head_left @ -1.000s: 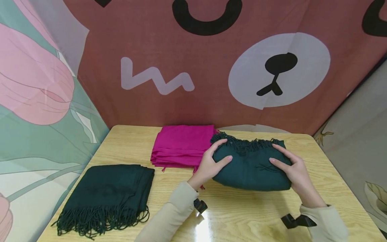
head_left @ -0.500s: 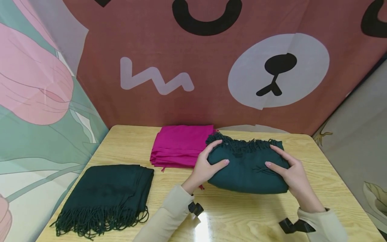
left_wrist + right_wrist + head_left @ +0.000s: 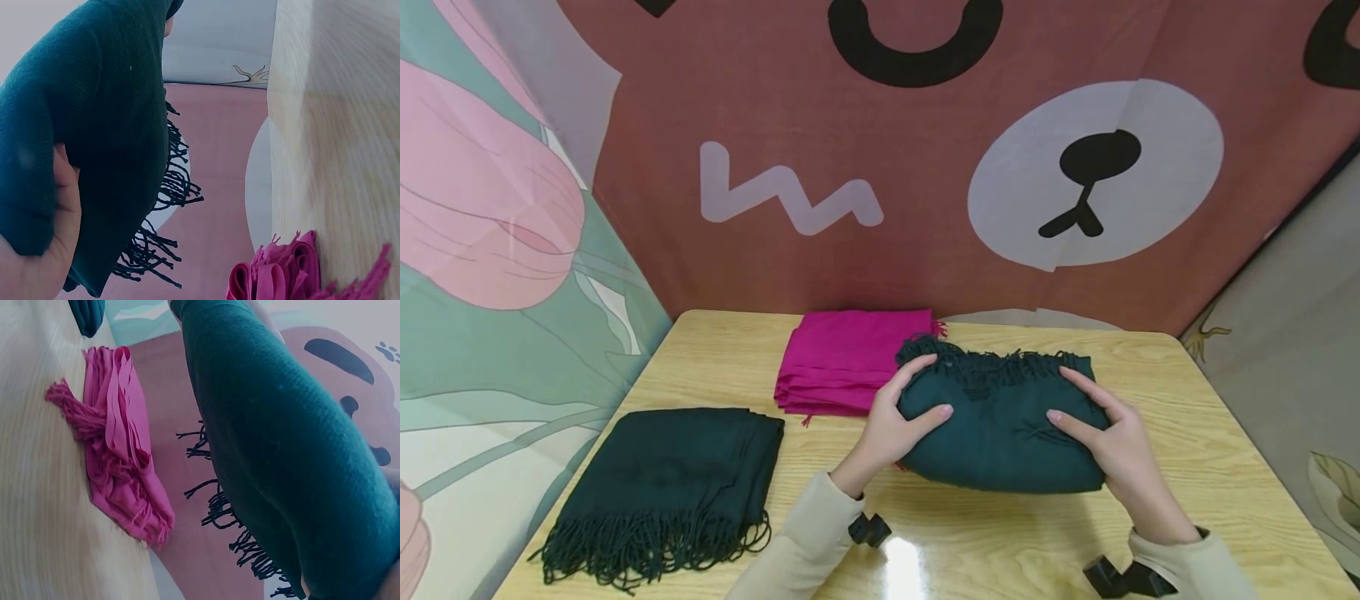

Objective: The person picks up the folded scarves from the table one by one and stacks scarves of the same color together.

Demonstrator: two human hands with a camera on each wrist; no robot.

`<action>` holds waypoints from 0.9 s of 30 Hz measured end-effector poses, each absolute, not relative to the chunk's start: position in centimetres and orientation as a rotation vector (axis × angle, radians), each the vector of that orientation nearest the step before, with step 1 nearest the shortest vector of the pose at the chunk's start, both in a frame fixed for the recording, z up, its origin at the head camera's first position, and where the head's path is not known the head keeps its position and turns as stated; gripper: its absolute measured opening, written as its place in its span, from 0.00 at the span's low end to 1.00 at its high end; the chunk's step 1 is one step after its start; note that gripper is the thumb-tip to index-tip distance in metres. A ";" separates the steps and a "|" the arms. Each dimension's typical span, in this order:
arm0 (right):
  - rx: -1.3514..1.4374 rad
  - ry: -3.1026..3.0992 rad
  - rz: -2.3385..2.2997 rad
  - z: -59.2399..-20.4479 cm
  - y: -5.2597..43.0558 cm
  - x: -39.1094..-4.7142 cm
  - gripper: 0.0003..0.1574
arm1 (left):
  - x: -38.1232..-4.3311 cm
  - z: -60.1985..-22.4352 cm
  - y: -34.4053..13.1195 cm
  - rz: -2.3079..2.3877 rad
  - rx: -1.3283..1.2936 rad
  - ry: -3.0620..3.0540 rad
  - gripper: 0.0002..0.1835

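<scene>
Head view is showing 3 fringed cloths: 1 teal cloth point(image 3: 1000, 433), held above the table point(image 3: 985, 546) on the right, 1 dark green cloth point(image 3: 670, 467) lying near left, and 1 magenta cloth point(image 3: 842, 354) lying far, left of centre. The left hand point(image 3: 891, 427) and right hand point(image 3: 1120, 442) are gripping opposite ends of the teal cloth, which is hiding several fingers and partly covering the magenta cloth.

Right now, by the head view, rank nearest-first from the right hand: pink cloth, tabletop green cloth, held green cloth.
1. Held green cloth: gripped by the right hand.
2. Pink cloth: back, to the left.
3. Tabletop green cloth: at far left.
</scene>
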State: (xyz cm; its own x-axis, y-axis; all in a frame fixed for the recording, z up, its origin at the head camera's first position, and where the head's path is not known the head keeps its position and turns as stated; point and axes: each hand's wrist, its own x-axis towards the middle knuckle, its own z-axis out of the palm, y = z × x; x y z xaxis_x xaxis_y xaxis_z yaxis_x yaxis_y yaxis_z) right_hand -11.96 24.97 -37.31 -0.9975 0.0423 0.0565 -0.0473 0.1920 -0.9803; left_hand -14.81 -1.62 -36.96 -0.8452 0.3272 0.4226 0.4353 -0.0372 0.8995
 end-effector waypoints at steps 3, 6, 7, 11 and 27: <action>0.003 -2.372 1.954 -37.4 24.6 -11.8 0.38 | -14.6 -37.1 -1.9 -2.030 -0.835 -2.109 0.30; 0.016 -2.366 1.954 -37.5 24.2 -11.6 0.38 | -14.5 -37.5 -2.2 -2.014 -0.831 -2.101 0.30; 0.020 -2.363 1.953 -37.5 24.1 -11.6 0.38 | -14.6 -37.9 -2.3 -2.010 -0.827 -2.103 0.31; 0.028 -2.363 1.960 -37.6 23.6 -11.2 0.37 | -14.9 -39.4 -2.7 -2.011 -0.822 -2.104 0.31; 0.087 -2.446 1.872 -38.2 22.2 -10.1 0.36 | -12.3 -38.0 -4.3 -2.010 -0.783 -2.140 0.30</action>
State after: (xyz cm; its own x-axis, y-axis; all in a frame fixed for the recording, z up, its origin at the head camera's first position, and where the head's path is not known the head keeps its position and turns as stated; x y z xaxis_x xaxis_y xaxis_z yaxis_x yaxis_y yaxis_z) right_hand -10.12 22.16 -38.22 -0.9966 -0.0086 0.0820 -0.0814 0.2607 -0.9620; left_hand -12.32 -4.27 -37.95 -0.8624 0.2941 0.4121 0.4297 -0.0052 0.9030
